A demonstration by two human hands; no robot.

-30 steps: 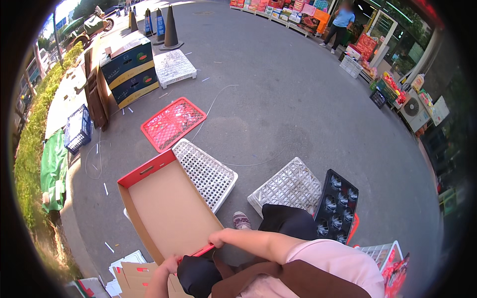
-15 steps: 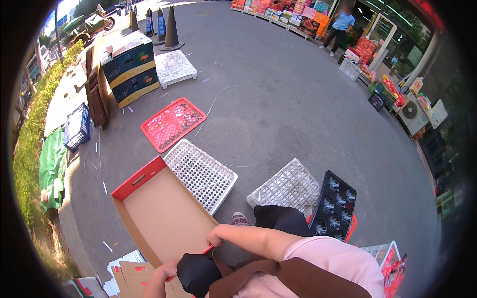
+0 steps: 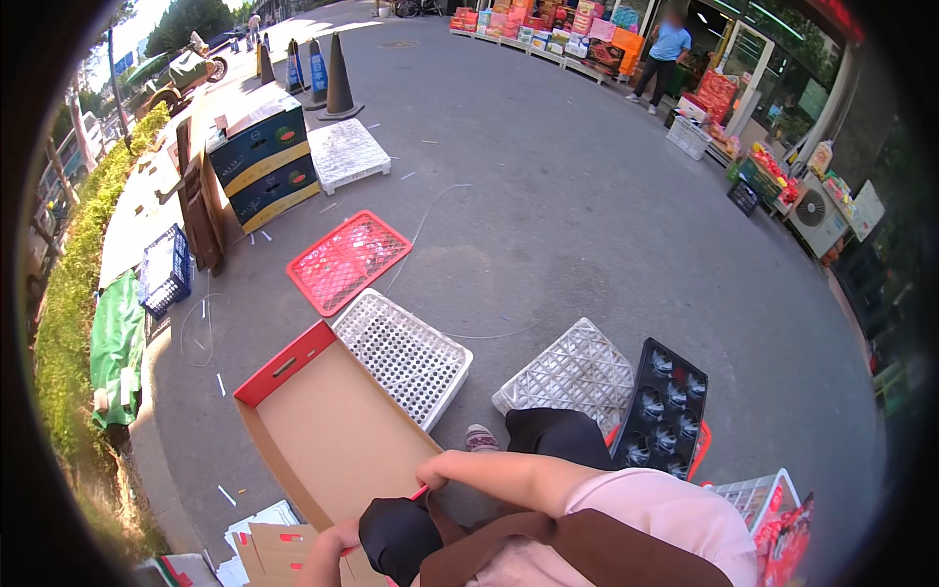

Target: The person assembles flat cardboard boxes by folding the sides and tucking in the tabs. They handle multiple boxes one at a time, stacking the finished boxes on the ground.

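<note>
A large shallow cardboard box (image 3: 337, 430), brown inside with a red far end wall, lies open-topped in front of me, slightly left. Its near end is between my two hands. My right hand (image 3: 431, 472) is closed on its red near edge, at the right corner. My left hand (image 3: 338, 537) is closed at the left part of the same end, its fingers partly hidden. My dark-trousered knee (image 3: 391, 538) is between the hands, against the near end. Beyond the box's right side is a white perforated plastic tray (image 3: 416, 352), partly covered by it.
A red mesh crate (image 3: 350, 262) lies farther ahead. To my right are a white lattice crate (image 3: 572, 370) and a black moulded tray (image 3: 663, 406). Flattened cardboard (image 3: 279, 553) lies lower left. Stacked dark cartons (image 3: 262, 161) and cones (image 3: 337, 83) stand farther off; a person (image 3: 668, 54) stands by a shop.
The view has tilted slightly, so the scene sits a little lower and farther right. Both hands keep their hold on the cardboard box, which has hardly moved.
</note>
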